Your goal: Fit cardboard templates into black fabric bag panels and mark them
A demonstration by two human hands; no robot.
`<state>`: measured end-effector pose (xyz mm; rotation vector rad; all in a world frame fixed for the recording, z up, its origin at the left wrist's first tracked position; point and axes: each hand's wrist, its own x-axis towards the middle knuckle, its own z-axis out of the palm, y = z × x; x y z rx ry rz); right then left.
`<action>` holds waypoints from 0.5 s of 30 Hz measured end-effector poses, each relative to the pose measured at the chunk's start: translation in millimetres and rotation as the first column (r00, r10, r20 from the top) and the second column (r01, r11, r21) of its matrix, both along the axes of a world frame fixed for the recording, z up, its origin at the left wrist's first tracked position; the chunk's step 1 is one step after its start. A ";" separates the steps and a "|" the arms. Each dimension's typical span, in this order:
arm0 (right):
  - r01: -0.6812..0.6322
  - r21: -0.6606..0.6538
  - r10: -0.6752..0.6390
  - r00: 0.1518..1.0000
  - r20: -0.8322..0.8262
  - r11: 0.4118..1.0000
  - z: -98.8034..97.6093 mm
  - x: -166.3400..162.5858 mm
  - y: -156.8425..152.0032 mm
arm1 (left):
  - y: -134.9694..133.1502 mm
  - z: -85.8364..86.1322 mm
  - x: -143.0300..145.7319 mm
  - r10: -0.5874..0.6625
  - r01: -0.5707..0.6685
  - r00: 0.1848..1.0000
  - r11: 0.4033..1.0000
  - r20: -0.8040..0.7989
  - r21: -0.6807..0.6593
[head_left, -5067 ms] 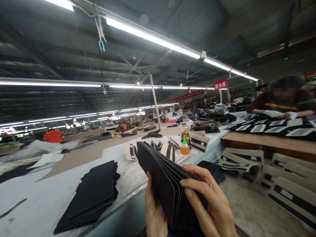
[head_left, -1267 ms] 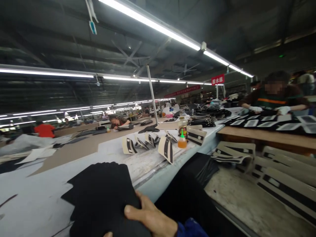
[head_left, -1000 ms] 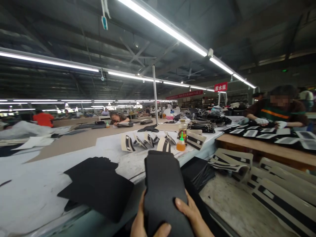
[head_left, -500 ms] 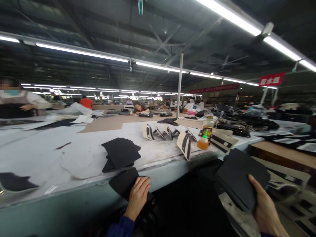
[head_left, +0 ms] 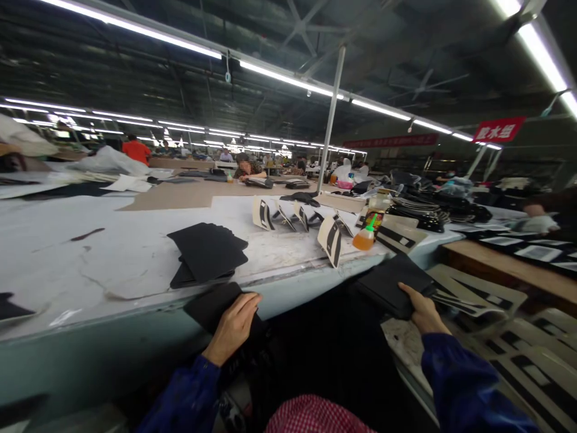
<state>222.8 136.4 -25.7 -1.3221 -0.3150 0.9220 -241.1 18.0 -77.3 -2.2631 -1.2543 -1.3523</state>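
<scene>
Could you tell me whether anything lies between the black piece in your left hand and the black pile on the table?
Nothing visible: only a strip of bare table separates the piece under the left hand from the pile.

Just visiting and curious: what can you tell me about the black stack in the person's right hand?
The stack is a bundle of thin, flat black sheets, matte, like foam or fabric. It lies nearly level, low beside the front edge of the table. The right hand holds its near end. Its far part overlaps cream-and-black pieces behind; whether they touch is unclear.
</scene>
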 end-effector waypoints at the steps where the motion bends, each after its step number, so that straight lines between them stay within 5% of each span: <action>1: 0.006 -0.013 -0.006 1.000 -0.002 1.000 0.3 -1.6 2.4 | 0.8 -0.6 0.4 0.007 -0.007 1.000 1.000 0.000 0.009; 8: -0.023 -0.038 0.022 0.999 -0.046 0.999 1.4 1.1 -12.8 | 3.9 -5.9 2.5 0.062 -0.061 0.998 0.995 -0.017 0.075; 15: -0.085 -0.079 0.080 0.994 -0.070 0.993 2.4 51.9 -96.1 | 6.5 -9.8 1.5 0.082 -0.083 0.996 0.994 0.017 0.069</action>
